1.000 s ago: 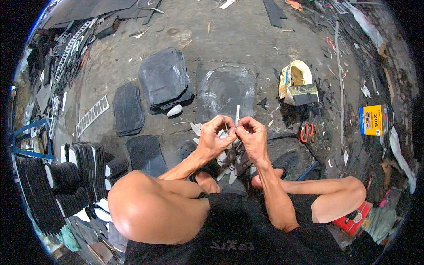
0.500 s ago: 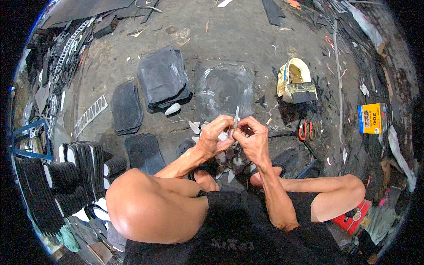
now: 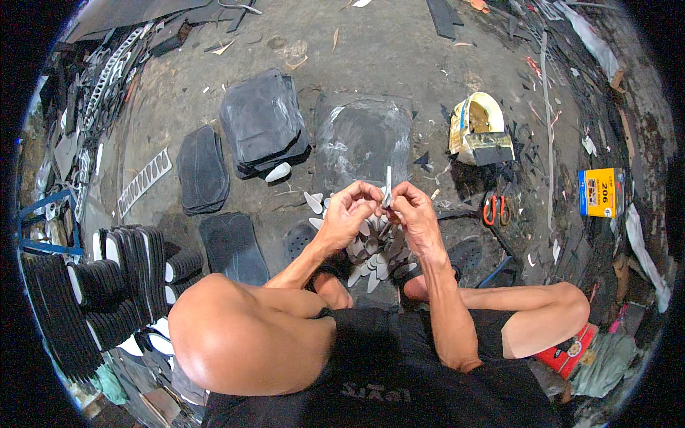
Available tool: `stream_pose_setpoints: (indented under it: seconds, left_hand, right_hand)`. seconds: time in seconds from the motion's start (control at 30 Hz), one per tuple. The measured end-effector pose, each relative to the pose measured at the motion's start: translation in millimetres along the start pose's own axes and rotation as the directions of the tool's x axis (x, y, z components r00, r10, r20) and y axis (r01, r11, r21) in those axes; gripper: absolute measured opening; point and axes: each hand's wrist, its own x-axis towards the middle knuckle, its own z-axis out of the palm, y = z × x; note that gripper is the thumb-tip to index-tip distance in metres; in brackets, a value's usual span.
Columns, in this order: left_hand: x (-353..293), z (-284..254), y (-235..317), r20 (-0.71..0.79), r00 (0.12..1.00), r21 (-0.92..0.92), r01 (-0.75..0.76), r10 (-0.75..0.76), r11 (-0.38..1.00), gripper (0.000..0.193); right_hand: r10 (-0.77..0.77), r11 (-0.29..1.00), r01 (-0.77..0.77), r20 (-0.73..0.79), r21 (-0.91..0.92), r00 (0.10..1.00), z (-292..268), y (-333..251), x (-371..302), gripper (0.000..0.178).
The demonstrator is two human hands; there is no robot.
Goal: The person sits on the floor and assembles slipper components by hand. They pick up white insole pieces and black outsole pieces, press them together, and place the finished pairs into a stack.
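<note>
Between my two hands a thin pale strip-like piece (image 3: 389, 184) stands up, seen edge-on. My left hand (image 3: 347, 218) pinches at its lower end with thumb and forefinger. Facing it, my right hand (image 3: 419, 222) grips the same end, fingers curled. Just below lies a heap of small pale teardrop-shaped cutouts (image 3: 372, 262), partly covered by my hands. Several similar pale cutouts (image 3: 313, 202) lie left of the fingers. Beyond my hands is a dark, scuffed flat mat (image 3: 364, 139).
Dark sole-shaped sheets lie stacked (image 3: 260, 118) and in a smaller pile (image 3: 203, 171) at left. Rows of black soles (image 3: 128, 278) stand near left. Rightward are a cut-open glue-stained container (image 3: 485, 128), red-handled scissors (image 3: 492, 210) and a yellow-blue box (image 3: 599, 192). Scraps line both sides.
My hands have drawn slightly apart and the fingers have loosened around the pale piece. More of the heap below now shows.
</note>
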Motion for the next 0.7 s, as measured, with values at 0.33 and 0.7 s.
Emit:
stream_pose_setpoints:
  seconds: [0.33,0.7]
  left_hand:
    - [-8.9,-6.6,10.0,0.000,0.999,0.120,0.032,-0.032,0.992,0.018]
    - [-23.7,-28.2,-5.9,-0.176,0.984,0.347,0.057,0.005,0.936,0.015]
  right_hand:
    - [0.034,0.994,-0.018,0.151,-0.107,0.988,-18.3,-7.6,-3.3,0.011]
    - [-0.118,0.843,0.054,-0.087,-0.535,0.989,-33.6,-26.1,-1.6,0.018]
